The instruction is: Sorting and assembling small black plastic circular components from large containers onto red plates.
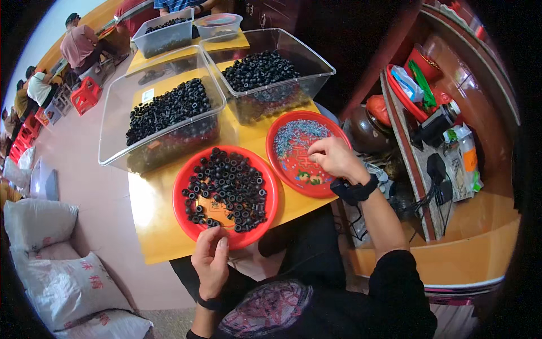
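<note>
A red round tray holds many small black ring-shaped plastic parts. My left hand is at this tray's near rim, thumb and forefinger pressed together; whatever they pinch cannot be made out. To the right, a second red tray carries a spread of tiny silvery-blue pieces, with a printed pattern showing on its bottom. Over this tray hovers my right hand, its fingertips closed in a pinch. Anything held there is too small to tell. Dark bands circle both wrists.
Two large clear bins of black parts stand behind the trays on the yellow table. Farther back are another bin and a tub. White sacks lie at left. A cluttered shelf flanks the right. People sit far left.
</note>
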`<state>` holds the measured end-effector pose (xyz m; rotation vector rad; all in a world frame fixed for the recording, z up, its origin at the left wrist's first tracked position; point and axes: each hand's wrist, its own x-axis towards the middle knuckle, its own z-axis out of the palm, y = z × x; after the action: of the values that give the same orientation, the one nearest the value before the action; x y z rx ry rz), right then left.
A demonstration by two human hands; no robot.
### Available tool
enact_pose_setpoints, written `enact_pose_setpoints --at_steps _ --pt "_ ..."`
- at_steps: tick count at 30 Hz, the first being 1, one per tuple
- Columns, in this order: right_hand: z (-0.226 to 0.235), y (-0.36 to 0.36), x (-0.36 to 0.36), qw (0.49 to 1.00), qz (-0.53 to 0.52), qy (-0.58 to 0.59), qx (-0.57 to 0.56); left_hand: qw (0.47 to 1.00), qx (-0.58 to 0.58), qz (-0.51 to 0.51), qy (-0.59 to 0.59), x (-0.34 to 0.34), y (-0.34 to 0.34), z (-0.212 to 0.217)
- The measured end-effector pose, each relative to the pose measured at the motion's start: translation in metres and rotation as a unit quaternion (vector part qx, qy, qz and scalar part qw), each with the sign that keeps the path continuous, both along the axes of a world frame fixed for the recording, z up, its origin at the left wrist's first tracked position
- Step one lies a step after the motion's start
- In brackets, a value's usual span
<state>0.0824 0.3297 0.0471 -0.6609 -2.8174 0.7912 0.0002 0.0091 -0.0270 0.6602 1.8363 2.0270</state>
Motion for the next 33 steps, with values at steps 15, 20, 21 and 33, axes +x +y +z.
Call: enact_pose_setpoints --at_steps 15,20,21,33 --pt "-0.046 0.011 -0.054 0.988 0.06 -0.065 0.126 1.0 -0.026 0.005 0.005 0.001 -0.004 0.003" --pt "-0.041 0.006 -0.053 0.979 0.089 -0.057 0.174 1.0 -0.02 0.0 -0.014 -0.001 0.0 0.004" --pt "-0.042 0.005 -0.052 0.979 0.08 -0.057 0.176 1.0 -0.023 0.005 -0.015 -0.001 0.001 0.005" --pt "-0.013 -0.005 -0.016 0.989 -0.013 -0.035 -0.143 0.903 -0.197 -0.064 0.377 -0.015 0.026 0.012"
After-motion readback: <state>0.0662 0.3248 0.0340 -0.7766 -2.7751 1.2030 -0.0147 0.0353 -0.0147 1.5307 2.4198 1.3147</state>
